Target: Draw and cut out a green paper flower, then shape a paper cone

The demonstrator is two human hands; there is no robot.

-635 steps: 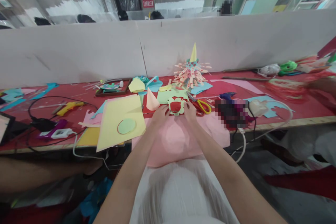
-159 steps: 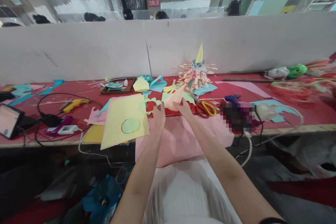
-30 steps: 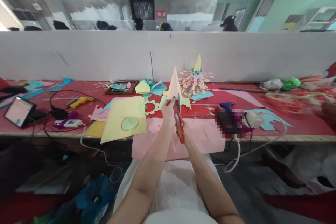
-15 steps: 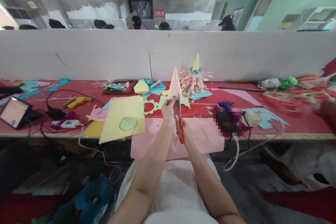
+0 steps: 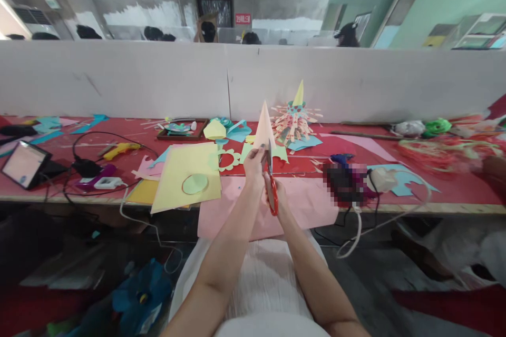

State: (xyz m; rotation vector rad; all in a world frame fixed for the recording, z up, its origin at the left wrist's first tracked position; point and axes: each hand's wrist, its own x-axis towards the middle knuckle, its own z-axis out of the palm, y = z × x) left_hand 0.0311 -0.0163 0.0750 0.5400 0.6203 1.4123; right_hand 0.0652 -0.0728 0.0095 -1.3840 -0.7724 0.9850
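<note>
My left hand (image 5: 254,164) pinches the lower part of a pale pink pointed paper piece (image 5: 264,125), whose tip points up. My right hand (image 5: 278,193) is closed round the red handles of a pair of scissors (image 5: 273,196). The blades point upward and lie against the lower right edge of the pink paper; whether they bite into it I cannot tell. Below both hands a large pink paper sheet (image 5: 233,216) hangs over the table's front edge. Just behind stands a paper figure (image 5: 294,118) with a yellow cone top and fringed pink strips.
A yellow sheet (image 5: 174,168) bearing a green paper circle (image 5: 195,184) lies at left, near a yellow glue gun (image 5: 122,151) and a tablet (image 5: 26,165). Cables trail off the front edge. A white partition (image 5: 150,81) closes the back. Shredded strips (image 5: 435,154) lie at right.
The view has shifted slightly, so the scene sits a little further right. My hands, the scissors and the pink paper keep nearly the same pose.
</note>
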